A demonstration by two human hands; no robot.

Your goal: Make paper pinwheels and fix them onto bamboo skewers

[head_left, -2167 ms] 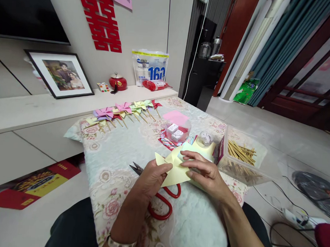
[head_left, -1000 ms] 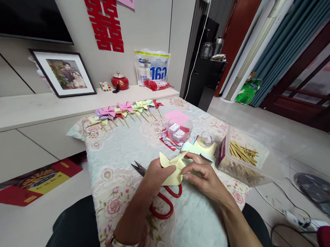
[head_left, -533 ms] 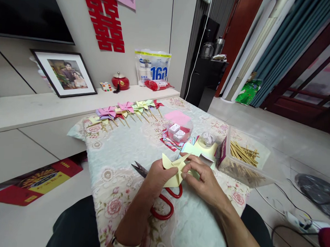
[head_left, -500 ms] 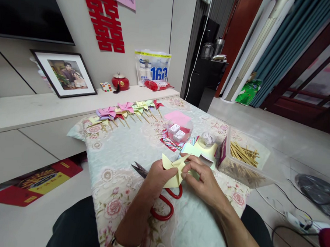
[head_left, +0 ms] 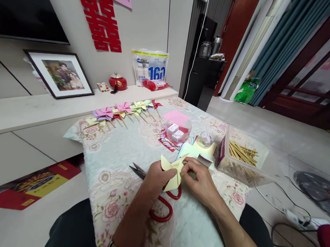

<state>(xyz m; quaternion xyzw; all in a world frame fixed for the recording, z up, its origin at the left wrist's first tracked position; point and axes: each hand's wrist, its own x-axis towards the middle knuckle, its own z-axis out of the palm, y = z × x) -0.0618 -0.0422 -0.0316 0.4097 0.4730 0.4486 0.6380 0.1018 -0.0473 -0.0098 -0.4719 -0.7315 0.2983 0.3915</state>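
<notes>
A pale yellow paper pinwheel (head_left: 173, 182) is held above the table between both hands. My left hand (head_left: 157, 176) grips it from the left, thumb pressed on its middle. On the right edge, the thumb and fingertips of my right hand (head_left: 197, 176) pinch the paper near the centre; whether a small pin is between them I cannot make out. Beneath my left hand lies a pair of scissors (head_left: 162, 211) with red handles, blades pointing up and left. A small open box (head_left: 204, 160) and light green paper (head_left: 188, 149) lie just beyond my right hand.
Finished pinwheels (head_left: 123, 107) on sticks line the table's far left edge. A clear tub (head_left: 238, 171) of thin wooden sticks stands at the right. A round clear container (head_left: 184, 135) with small white boxes sits mid-table, beside a small clear container (head_left: 206, 139) and pink paper (head_left: 176, 117).
The right fingers have closed in more tightly at the pinwheel's centre, and the paper has tilted slightly. The whole view has shifted a little; the scissors stay in place.
</notes>
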